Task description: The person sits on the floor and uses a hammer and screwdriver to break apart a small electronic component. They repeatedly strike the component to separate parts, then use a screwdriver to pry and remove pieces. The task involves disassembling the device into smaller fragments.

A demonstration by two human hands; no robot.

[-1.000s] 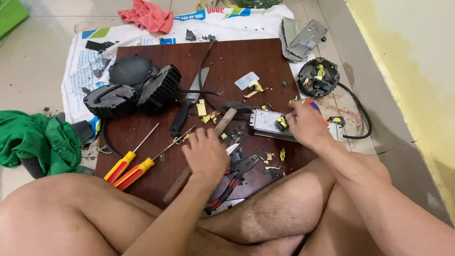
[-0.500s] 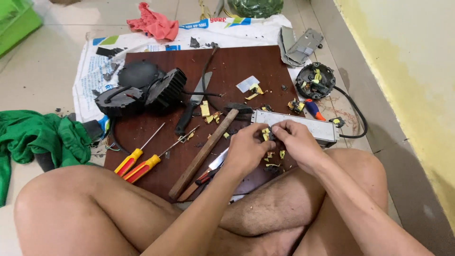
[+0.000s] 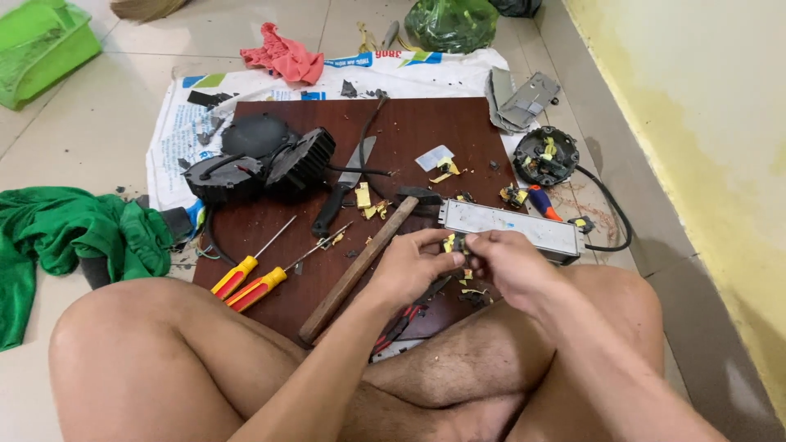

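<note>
— Where am I looking from?

— I have one view only, from the head, tilted steeply down and forward over the crossed legs.

— How near?

— Close: the left hand (image 3: 413,266) and right hand (image 3: 503,266) sit just below centre, the dark wooden board (image 3: 426,135) beyond them. The yellow wall (image 3: 696,98) runs along my right edge. No second view shares anything.

home floor workshop: hammer (image 3: 360,266), screwdrivers (image 3: 246,282)
</note>
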